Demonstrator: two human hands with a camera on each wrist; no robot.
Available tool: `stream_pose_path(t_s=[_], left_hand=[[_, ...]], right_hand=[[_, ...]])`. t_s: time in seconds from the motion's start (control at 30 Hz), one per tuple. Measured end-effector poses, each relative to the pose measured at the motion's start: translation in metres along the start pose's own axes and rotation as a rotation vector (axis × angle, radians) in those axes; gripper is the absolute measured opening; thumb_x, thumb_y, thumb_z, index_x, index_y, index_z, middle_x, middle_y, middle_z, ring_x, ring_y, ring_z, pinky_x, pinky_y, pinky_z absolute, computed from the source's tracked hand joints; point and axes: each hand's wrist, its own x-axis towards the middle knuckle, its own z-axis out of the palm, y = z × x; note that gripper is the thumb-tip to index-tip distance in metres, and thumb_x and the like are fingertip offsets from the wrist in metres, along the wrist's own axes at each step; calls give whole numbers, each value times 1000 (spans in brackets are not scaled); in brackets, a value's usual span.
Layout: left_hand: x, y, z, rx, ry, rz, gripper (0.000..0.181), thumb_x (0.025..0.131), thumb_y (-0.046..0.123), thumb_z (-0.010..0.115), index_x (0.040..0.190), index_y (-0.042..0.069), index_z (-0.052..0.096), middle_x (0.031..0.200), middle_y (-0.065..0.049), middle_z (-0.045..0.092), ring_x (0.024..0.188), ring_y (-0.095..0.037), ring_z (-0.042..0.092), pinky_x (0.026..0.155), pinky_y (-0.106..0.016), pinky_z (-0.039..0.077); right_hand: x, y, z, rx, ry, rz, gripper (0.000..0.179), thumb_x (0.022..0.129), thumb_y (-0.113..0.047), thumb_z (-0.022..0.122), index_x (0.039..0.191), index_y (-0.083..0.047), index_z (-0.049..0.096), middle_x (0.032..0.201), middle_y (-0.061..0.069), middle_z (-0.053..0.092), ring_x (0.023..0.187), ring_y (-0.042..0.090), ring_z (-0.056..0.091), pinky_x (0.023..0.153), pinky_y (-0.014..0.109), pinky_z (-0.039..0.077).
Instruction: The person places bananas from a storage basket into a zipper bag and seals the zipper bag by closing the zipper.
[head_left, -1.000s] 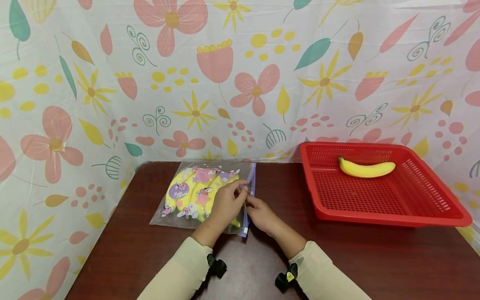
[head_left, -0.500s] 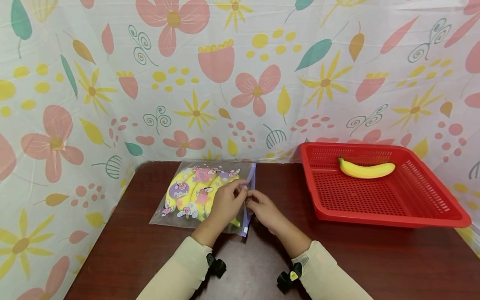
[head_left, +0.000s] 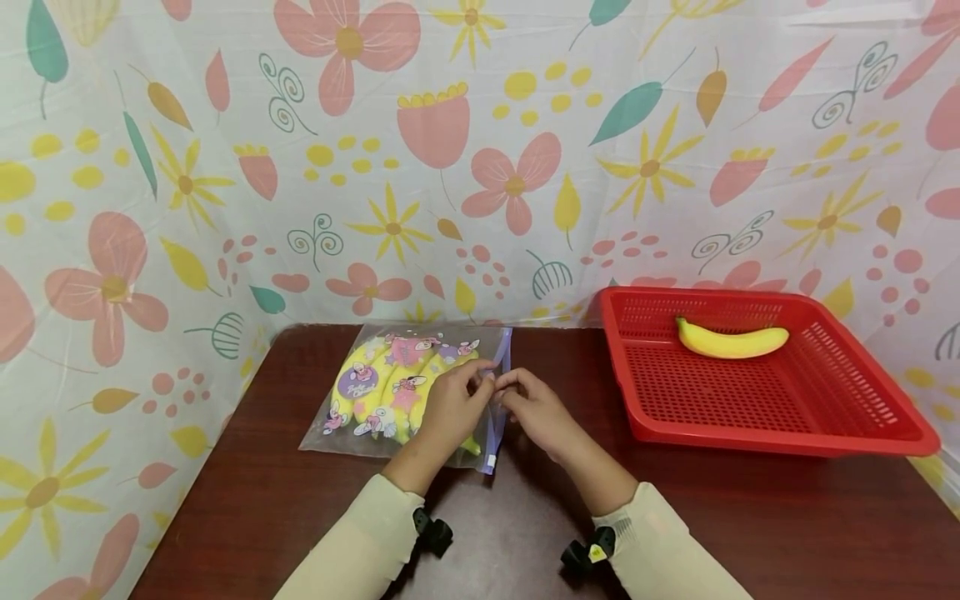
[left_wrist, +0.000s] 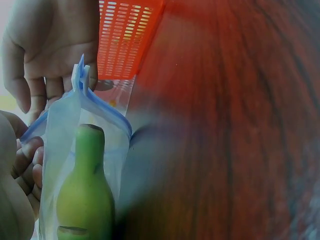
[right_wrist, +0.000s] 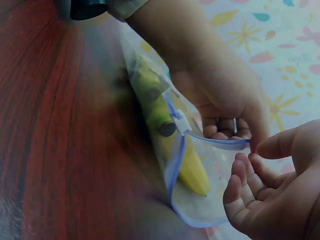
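A clear slider zip bag (head_left: 491,333) with a purple zip strip and cartoon print lies flat on the table. Several bananas (left_wrist: 85,195) are inside, their stems toward the mouth. My left hand (head_left: 453,408) lies over the bag and pinches the upper side of its mouth. From the right, my right hand (head_left: 536,417) meets it, thumb and index fingertips pinching at the same edge, other fingers loosely bent. The white slider (right_wrist: 181,121) sits at the near end of the strip. In the right wrist view the mouth gapes between its two purple edges.
To the right stands a red plastic basket (head_left: 765,442) with one banana (head_left: 731,342) in it. A flowered cloth (head_left: 487,167) hangs behind and at the left of the dark wooden table (head_left: 240,517).
My right wrist has shifted right and the hand has arched up, its fingertips staying at the bag's edge and moving slightly up along it. The left hand and bag have stayed in place.
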Motion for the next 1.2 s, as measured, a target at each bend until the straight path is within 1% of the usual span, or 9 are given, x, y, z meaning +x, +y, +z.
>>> stream_pose_path(t_s=[0.2,0.4,0.43,0.57,0.7,0.83,0.93,1.0,1.2], left_hand=[[0,0,0,7,4,-6,26,101,22,59,120,12,72,73,5,62,57,-6,49,52,-21,41],[0,1,1,12,11,-3,25,100,22,60,119,12,73,73,4,61,57,-6,48,52,-20,41],[0,1,1,11,10,-3,25,100,21,60,119,12,73,73,4,61,57,-6,48,52,-20,41],[1,1,1,12,11,-1,24,100,21,60,119,13,73,72,4,60,56,-5,47,51,-20,40],[1,1,1,6,14,-9,24,100,21,60,118,14,74,71,5,59,57,-6,48,51,-20,39],[1,2,0,6,22,-10,23,99,20,60,117,14,74,71,5,59,58,-6,48,53,-20,40],[1,2,0,10,23,-10,23,99,20,61,117,14,74,71,5,60,59,-5,49,54,-20,41],[1,2,1,12,25,-10,23,99,20,61,117,15,74,71,5,60,60,-5,50,55,-20,41],[1,0,1,22,38,7,22,98,19,62,115,15,74,71,5,60,60,-5,50,56,-21,42]], right_hand=[[-3,-5,-7,-41,15,10,20,99,-12,52,115,-4,59,105,16,65,96,30,62,83,40,51],[-7,-10,-16,-83,-5,-33,19,100,-14,54,114,-3,61,110,19,66,97,25,62,84,37,51],[-8,-11,-18,-92,-9,-44,19,100,-13,54,114,-3,62,110,18,66,97,22,62,84,36,51],[-11,-18,-25,-122,-20,-78,19,101,-13,54,114,-2,63,109,17,67,98,22,62,85,36,51],[-14,-26,-34,-167,-25,-72,20,101,-15,54,115,-5,65,111,14,69,98,20,63,85,32,53],[-17,-33,-42,-219,-34,-65,23,102,-19,54,119,-9,66,118,11,69,106,24,64,90,37,55],[-19,-39,-47,-269,-19,-65,22,102,-24,56,120,-15,66,121,8,69,110,27,64,90,38,54],[-20,-44,-50,-312,0,-66,22,102,-27,57,120,-18,66,121,6,69,109,27,64,87,38,53],[-19,-57,-64,-397,29,-71,24,102,-32,58,121,-19,65,122,7,69,106,25,64,84,36,51]])
